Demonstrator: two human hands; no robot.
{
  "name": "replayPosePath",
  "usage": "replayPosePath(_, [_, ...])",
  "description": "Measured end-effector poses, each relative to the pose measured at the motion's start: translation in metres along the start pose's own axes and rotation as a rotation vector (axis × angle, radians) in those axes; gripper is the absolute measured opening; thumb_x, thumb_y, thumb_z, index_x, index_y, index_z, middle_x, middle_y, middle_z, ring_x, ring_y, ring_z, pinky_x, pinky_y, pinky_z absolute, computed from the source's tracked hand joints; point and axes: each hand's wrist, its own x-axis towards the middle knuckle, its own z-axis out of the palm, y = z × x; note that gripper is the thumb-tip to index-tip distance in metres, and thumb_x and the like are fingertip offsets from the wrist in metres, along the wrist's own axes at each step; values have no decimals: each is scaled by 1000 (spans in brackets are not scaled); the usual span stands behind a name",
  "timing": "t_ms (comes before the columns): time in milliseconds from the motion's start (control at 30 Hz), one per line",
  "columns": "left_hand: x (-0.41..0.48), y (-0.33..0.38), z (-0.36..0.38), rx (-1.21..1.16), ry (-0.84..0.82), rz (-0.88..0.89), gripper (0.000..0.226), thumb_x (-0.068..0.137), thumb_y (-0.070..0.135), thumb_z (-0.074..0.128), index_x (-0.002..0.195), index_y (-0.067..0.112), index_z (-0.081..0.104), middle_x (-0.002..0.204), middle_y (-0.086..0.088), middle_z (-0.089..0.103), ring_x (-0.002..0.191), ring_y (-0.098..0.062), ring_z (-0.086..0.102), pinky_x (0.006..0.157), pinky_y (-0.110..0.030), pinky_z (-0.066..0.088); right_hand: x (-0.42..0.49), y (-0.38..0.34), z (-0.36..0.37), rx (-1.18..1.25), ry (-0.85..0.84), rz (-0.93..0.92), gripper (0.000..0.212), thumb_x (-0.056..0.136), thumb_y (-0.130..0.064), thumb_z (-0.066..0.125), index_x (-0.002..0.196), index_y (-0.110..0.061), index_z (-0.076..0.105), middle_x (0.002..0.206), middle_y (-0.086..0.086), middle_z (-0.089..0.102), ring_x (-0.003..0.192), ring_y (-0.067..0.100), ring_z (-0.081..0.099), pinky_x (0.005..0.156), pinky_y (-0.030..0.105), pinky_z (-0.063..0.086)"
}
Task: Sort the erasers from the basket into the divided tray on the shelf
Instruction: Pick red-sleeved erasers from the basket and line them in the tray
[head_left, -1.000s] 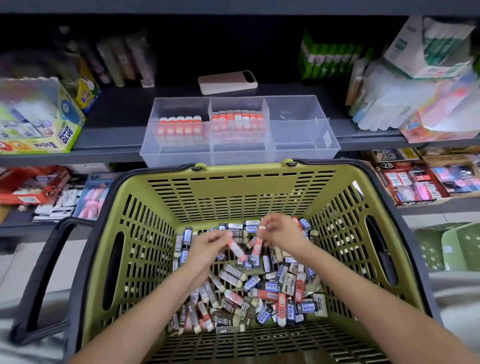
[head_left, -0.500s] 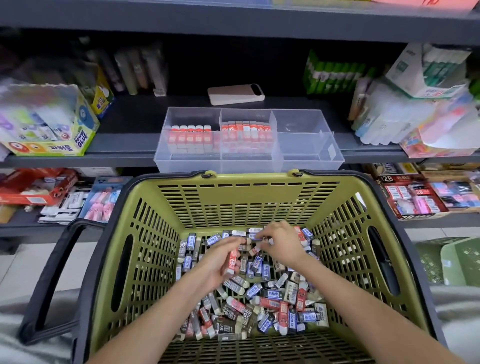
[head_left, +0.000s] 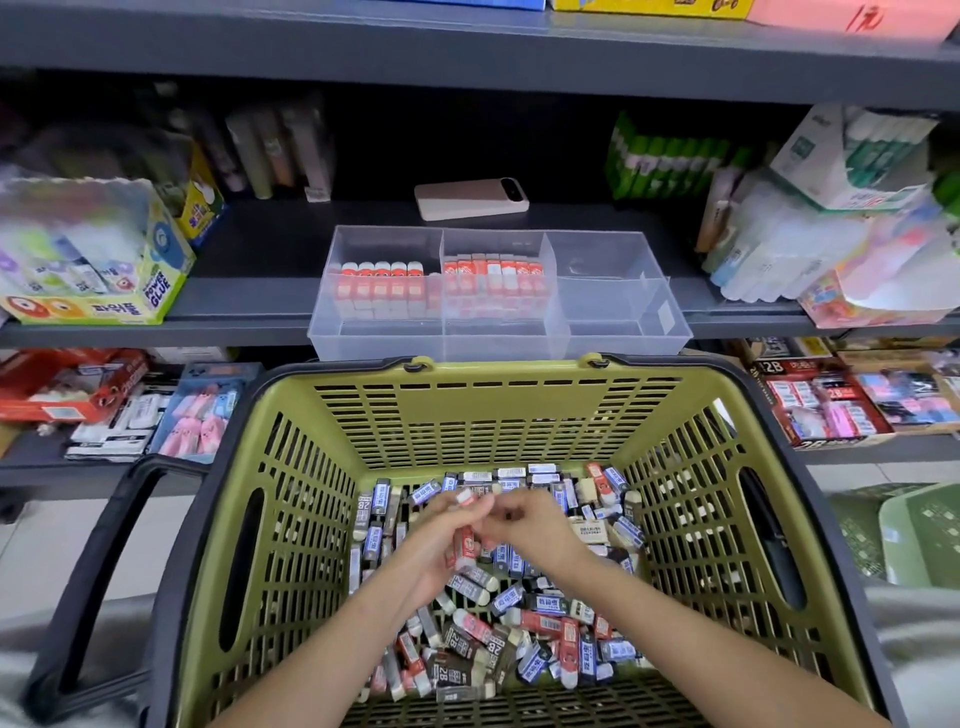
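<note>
A green basket (head_left: 467, 415) in front of me holds a heap of several erasers (head_left: 524, 618) in red, blue and black sleeves. Both hands meet low over the heap. My left hand (head_left: 441, 540) grips red-sleeved erasers (head_left: 464, 545). My right hand (head_left: 535, 525) has its fingers curled against the left hand; what it holds is hidden. The clear divided tray (head_left: 613, 332) stands on the shelf behind the basket. Rows of red erasers (head_left: 384, 286) fill its left and middle compartments; the right ones hold nothing.
A phone-like slab (head_left: 470, 199) lies behind the tray. A glue box (head_left: 98, 270) stands left on the shelf, wrapped packs (head_left: 810, 249) at the right. The lower shelf carries boxed stationery (head_left: 821, 405). Black basket handles (head_left: 93, 587) hang at both sides.
The view has tilted up a little. My hands came together over the heap, and the left hand now holds more red erasers than a second ago.
</note>
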Motion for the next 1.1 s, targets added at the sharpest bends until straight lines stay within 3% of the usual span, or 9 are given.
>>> replayPosePath(67, [2,-1,1,-65,-3,14,31,73,15,73,99,6,59,86,-12,68,71,-20,60,62,-29,45,-8,-1,-7,32,-128,38,13,81,-23,70,91,-15,73,86,1,73,83,15,68,85,33,54])
replayPosePath(200, [4,3,-3,-44,68,6,20,74,6,69,89,8,57,76,-9,60,60,-17,54,55,-27,42,6,30,-62,-618,499,216,16,92,-17,55,99,-14,69,94,2,69,79,20,67,69,31,57])
replayPosePath(267, [4,7,-5,-84,37,-5,25,66,-2,68,87,6,57,75,-11,63,59,-19,60,61,-32,50,11,49,-80,-840,594,250,18,93,-19,53,103,-7,63,99,9,66,84,26,65,67,34,54])
replayPosePath(500, [-1,12,0,85,-34,-49,39,60,7,76,96,13,64,69,-6,69,55,-14,60,51,-26,46,23,63,-75,-698,479,238,17,86,-14,63,102,-10,67,88,8,71,76,23,65,64,30,51])
replayPosePath(633, [0,7,-2,-35,31,-11,43,68,24,76,106,10,63,67,-2,63,51,-11,50,43,-21,38,8,34,-80,5,467,342,9,83,-7,66,90,-8,70,84,9,70,62,16,55,56,29,48])
replayPosePath(733, [-1,6,3,-129,-30,-3,42,71,25,72,107,6,60,71,-5,63,52,-14,56,43,-21,41,-10,-4,-70,295,160,245,16,79,4,66,95,0,66,86,10,68,66,14,57,60,22,51])
replayPosePath(933, [-5,5,20,-73,-114,6,46,71,17,74,112,5,57,107,-18,68,90,-28,65,81,-36,52,-33,-18,-32,180,-150,76,19,78,-2,71,95,-7,68,82,8,69,69,19,63,66,26,55])
replayPosePath(1033, [-6,6,15,2,-18,-10,30,76,8,71,102,3,55,88,-16,67,68,-23,68,59,-29,55,-32,-1,-37,5,-156,68,23,80,-12,71,99,-25,69,77,-3,69,69,12,62,63,26,52])
replayPosePath(1100, [-8,9,10,30,10,-47,34,78,2,70,108,3,54,94,-21,67,66,-25,70,52,-27,55,-26,19,-34,-632,-10,-69,28,80,-27,71,107,-32,66,91,-7,66,85,12,58,73,25,44])
